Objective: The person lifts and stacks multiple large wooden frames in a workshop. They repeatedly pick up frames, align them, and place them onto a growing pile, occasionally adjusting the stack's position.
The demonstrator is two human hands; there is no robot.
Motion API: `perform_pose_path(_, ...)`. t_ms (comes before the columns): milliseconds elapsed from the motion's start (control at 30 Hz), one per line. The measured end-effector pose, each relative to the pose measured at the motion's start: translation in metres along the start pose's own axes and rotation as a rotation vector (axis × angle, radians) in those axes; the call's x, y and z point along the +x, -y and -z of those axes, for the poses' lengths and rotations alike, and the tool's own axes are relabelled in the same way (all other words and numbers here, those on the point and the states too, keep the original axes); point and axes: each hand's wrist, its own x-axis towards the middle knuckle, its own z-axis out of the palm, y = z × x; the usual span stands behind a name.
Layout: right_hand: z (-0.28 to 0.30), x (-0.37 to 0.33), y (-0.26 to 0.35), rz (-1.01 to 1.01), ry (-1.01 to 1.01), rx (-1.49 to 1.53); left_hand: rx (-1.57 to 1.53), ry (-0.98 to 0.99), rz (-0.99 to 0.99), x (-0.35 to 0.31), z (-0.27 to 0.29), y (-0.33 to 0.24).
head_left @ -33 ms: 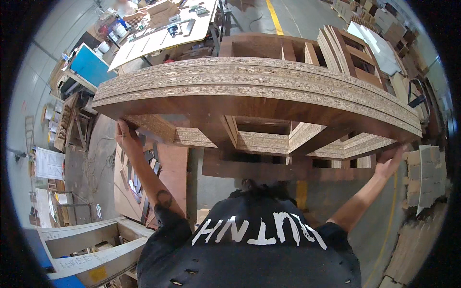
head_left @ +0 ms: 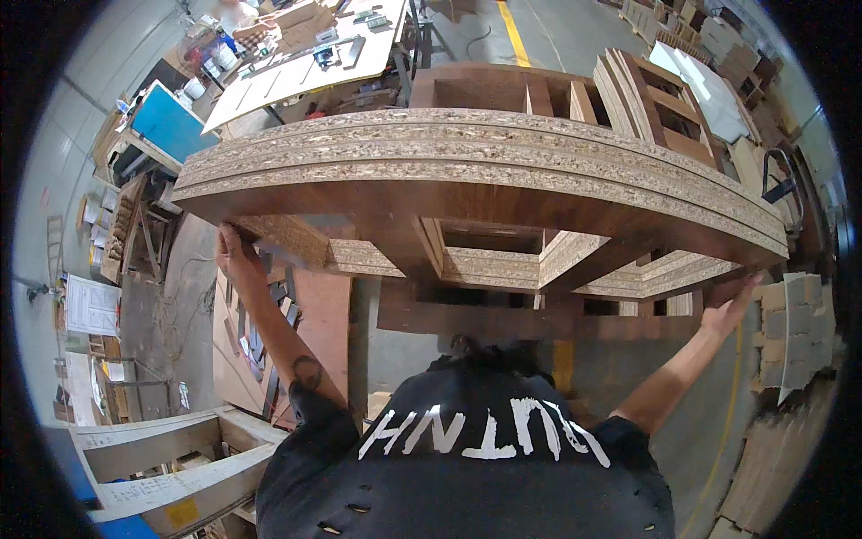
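L hand [head_left: 239,253], R hand [head_left: 725,311] hold stkd brn frames [head_left: 476,196].

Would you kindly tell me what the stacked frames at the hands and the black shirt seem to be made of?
Stacked frames: apparently particleboard, as the raw edges show coarse flecks; the smooth brown face could be wood veneer or printed laminate.

Black shirt: probably a cotton-like fabric, matte and softly creased; the exact fibre can't be told.
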Motion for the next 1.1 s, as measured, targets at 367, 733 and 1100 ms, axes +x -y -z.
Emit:
perform_pose_path(367,0.034,0.026,-0.022,0.075,0.195,0.031,-0.009,-0.140,0.133,-0.005,-0.018,-0.013)
perform_pose_path(733,0.027,0.029,-0.024,0.132,0.154,-0.122,0.043,-0.143,0.083,0.007,-0.006,0.005)
perform_pose_path(1100,0.032,0.038,-0.071,0.161,0.036,-0.080,-0.124,-0.178,0.178,0.009,-0.011,0.014)
